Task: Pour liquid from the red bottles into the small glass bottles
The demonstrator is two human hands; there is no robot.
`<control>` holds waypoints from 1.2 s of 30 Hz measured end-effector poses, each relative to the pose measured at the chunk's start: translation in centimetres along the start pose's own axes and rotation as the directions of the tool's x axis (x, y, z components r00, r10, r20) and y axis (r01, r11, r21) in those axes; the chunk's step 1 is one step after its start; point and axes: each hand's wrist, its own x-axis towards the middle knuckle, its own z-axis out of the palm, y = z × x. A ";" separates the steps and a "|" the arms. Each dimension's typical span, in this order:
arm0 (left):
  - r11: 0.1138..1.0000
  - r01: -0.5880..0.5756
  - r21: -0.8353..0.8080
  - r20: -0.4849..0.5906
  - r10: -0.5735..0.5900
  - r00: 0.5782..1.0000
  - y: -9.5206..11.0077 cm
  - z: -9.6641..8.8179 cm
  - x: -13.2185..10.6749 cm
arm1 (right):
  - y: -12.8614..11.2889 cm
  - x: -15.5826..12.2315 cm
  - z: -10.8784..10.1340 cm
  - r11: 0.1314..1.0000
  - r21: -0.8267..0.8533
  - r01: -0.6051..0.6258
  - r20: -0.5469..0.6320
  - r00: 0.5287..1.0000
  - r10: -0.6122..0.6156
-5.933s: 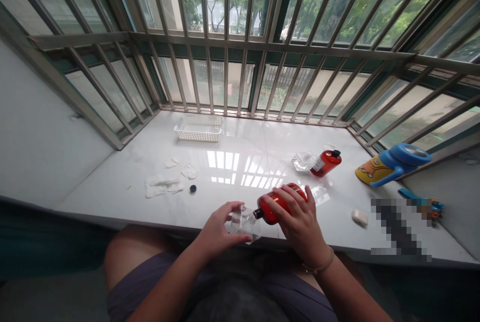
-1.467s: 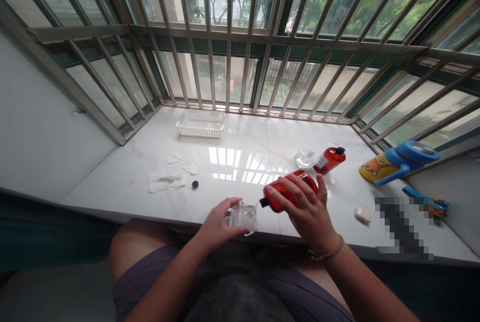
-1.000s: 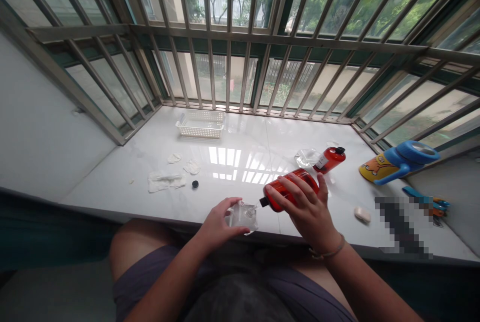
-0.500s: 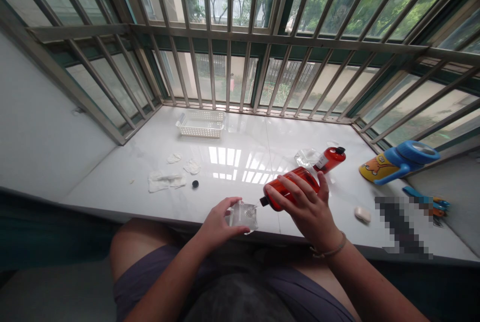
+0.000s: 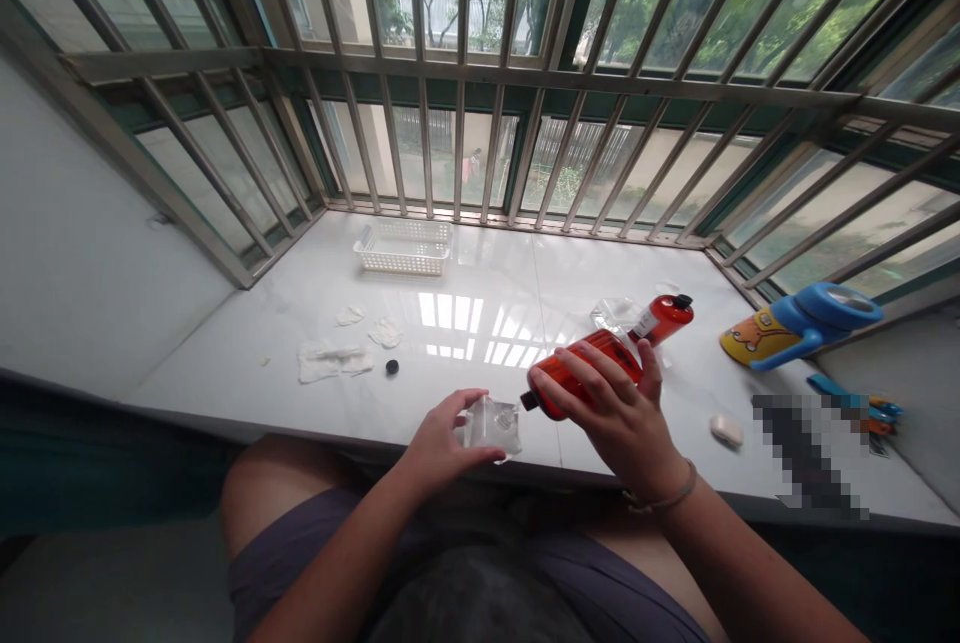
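Currently, a black cap [image 5: 392, 367] lies at eleven o'clock from our left hand [image 5: 435, 448], which holds a clear container [image 5: 493, 428]. At its two o'clock, a tilted red bottle [image 5: 553, 393] fills our right hand [image 5: 621, 418]. We're apparently pouring; the next move calls for a steady tilt.

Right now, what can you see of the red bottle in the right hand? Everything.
The red bottle looks like glossy, see-through plastic, a rounded cylinder with a short black neck end. It's tipped well over, neck slanting down and left toward the clear container in the left hand. The right hand grips its body, fingers hiding much of it. Whether liquid is flowing is too faint to tell.
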 end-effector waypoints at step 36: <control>1.000 0.004 -0.010 -0.026 -0.004 1.000 0.3 0.1 0.3 | 0.7 1.9 -0.8 0.992 -0.058 0.112 -0.032 0.993 -0.114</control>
